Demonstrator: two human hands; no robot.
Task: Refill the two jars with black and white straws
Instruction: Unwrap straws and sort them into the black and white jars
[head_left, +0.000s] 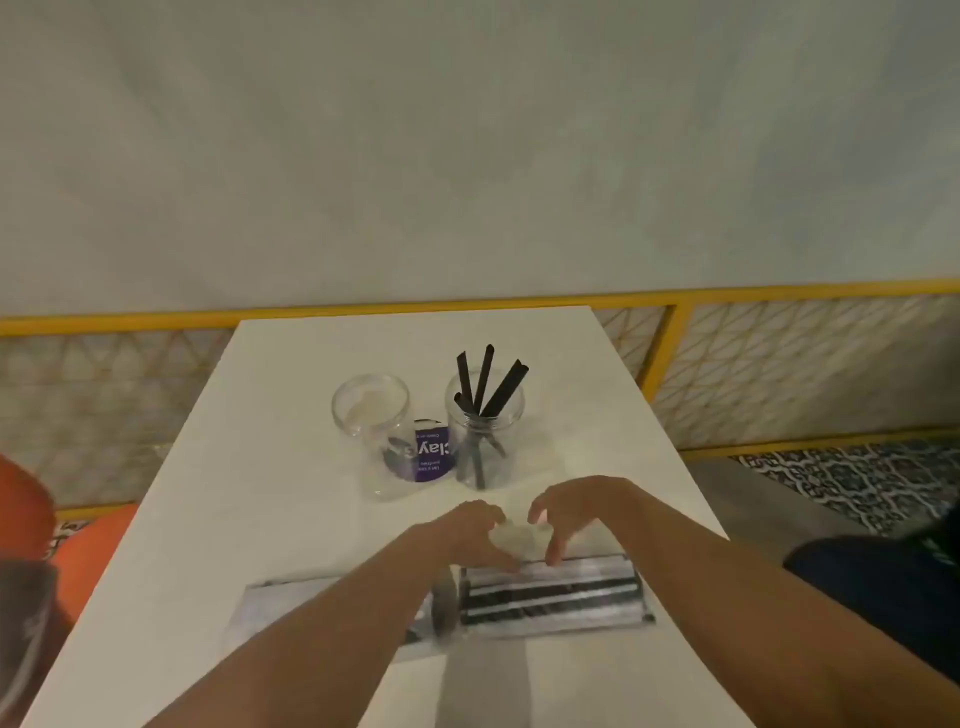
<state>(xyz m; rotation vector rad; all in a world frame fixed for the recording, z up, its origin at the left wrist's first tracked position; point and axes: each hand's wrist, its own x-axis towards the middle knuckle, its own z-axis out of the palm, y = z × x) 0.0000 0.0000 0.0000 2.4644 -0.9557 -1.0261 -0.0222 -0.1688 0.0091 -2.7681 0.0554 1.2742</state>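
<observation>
Head view, Clerk: How far is the refill getting?

Inspector: Barely starting. The left hand (475, 530) and right hand (576, 512) are pinching the pale end of a straw packet (550, 595), fingers curled; blur is hiding the exact hold. Beyond the grip, the right jar (511, 447) is holding a few black straws (485, 374), and the left jar (363, 426) is standing empty.

Clerk: Remaining?

Inspector: Opening and filling, by the look of it. A second packet (311, 608) is lying left of the grip.

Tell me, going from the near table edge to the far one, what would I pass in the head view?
striped straw packet → left hand and right hand, level → empty jar and jar of black straws, side by side → yellow rail.
</observation>
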